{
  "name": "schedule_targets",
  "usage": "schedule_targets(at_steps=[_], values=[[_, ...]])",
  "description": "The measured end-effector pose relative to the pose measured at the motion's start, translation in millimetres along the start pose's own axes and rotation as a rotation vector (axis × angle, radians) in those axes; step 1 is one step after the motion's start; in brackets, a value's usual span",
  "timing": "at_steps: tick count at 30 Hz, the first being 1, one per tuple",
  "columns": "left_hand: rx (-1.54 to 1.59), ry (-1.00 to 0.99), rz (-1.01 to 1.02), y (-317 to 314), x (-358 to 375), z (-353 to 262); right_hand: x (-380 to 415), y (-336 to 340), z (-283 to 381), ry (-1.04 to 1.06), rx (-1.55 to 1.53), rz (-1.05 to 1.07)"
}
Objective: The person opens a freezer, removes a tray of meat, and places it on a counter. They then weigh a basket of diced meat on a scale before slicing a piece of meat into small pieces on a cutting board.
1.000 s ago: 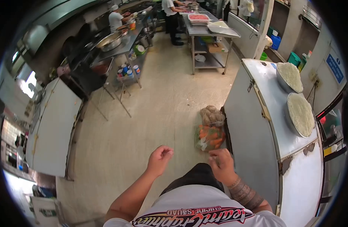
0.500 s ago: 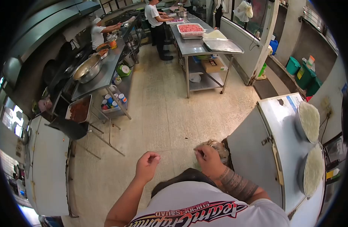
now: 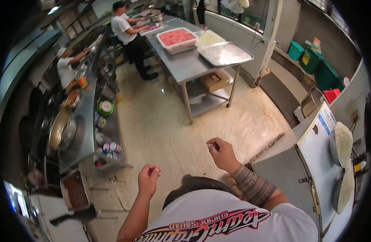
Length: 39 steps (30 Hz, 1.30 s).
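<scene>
My left hand [image 3: 149, 179] is held up over the floor in front of my body, its fingers curled in and nothing visible in them. Higher and to the right, my right hand [image 3: 221, 154] is also closed, thumb near the bent fingers, with no object showing. Neither hand touches anything. Nearest to the right hand is a white chest [image 3: 282, 173] with a latch. On its top stand two round metal bowls heaped with white grains like rice [image 3: 343, 143].
A steel table [image 3: 175, 66] ahead bears a white tub of pink ground meat [image 3: 177, 38] and a flat metal tray [image 3: 225, 53]. Along the left counter [image 3: 82, 137] are a large metal bowl [image 3: 60, 127] and a pan of dark red food [image 3: 75, 191]. Two co-workers stand further back.
I have moved forward, so the steel table is closer and the view has tilted. My right hand has risen relative to the left. Both hands remain closed.
</scene>
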<state>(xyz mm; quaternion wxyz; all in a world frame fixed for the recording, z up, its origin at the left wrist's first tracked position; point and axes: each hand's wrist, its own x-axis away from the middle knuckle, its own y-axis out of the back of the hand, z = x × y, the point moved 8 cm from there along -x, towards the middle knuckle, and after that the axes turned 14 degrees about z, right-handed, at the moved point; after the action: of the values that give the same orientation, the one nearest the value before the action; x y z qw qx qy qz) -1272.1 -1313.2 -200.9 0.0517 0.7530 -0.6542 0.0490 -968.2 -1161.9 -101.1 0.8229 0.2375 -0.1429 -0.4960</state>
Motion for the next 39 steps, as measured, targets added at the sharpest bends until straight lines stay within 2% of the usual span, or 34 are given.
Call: schedule_targets(at_steps=[2, 3, 8, 13, 17, 20, 25, 29, 30, 34, 37, 39], values=[[-0.113, -0.035, 0.095, 33.3, -134.2, -31.8, -108.5, 9.5, -37.9, -0.078, -0.033, -0.079], [-0.075, -0.045, 0.127, 41.0, -198.9, -46.0, -160.6, 20.1, -55.7, -0.108, -0.076, -0.123], [0.039, -0.078, 0.311, 27.8, -512.5, -121.6, -439.2, 123.9, -146.0, -0.234, -0.310, -0.325], [0.008, -0.082, 0.323, -16.3, -834.4, -124.8, -773.7, 263.2, -314.3, -0.344, -0.600, -0.486], [0.029, 0.052, 0.248, -28.5, -1057.1, -144.3, -1018.6, 377.9, -398.5, -0.452, -0.691, -0.646], [0.055, 0.101, 0.222, -40.5, -1190.3, -174.3, -1149.6, 448.0, -437.7, -0.604, -0.660, -0.699], [0.063, 0.117, 0.307, -50.0, -1345.6, -202.9, -1236.6, 488.7, -454.5, -0.641, -0.623, -0.763], [0.043, 0.104, 0.475, -57.0, -1416.9, -208.2, -1241.1, 494.2, -438.3, -0.596, -0.593, -1.023], [0.026, 0.107, 0.526, -57.2, -1427.5, -206.0, -1238.7, 494.8, -433.8, -0.559, -0.558, -1.023], [-0.069, 0.092, 0.774, -54.3, -1449.8, -194.8, -1194.9, 469.5, -409.0, -0.421, -0.487, -1.102], [-0.126, 0.096, 0.946, -49.7, -1449.1, -179.7, -1130.8, 406.1, -392.8, -0.375, -0.478, -1.120], [-0.159, 0.102, 1.052, -44.2, -1443.5, -157.8, -1077.2, 348.7, -389.0, -0.245, -0.589, -1.207]])
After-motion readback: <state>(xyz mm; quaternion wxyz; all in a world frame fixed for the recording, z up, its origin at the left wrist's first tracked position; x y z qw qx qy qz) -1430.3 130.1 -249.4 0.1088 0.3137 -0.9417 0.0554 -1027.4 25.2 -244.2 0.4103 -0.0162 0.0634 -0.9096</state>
